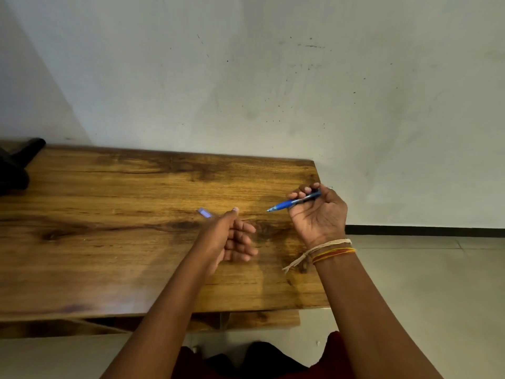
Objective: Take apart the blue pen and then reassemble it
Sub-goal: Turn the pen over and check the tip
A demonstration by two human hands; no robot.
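Note:
My right hand point(318, 214) is raised over the right end of the wooden table point(123, 255), palm toward me, fingers curled around the blue pen point(293, 202). The pen's tip points left and slightly down. A small pale blue cap-like piece point(205, 213), blurred, lies or hovers just beyond the thumb of my left hand point(232, 239). That hand sits mid-table with fingers loosely curled and apart; I cannot tell whether it touches the piece.
A dark object point(16, 165) rests at the table's far left corner. A pale wall stands right behind the table. The table's right edge is just under my right hand, with tiled floor point(423, 283) beyond. My knees show below the near edge.

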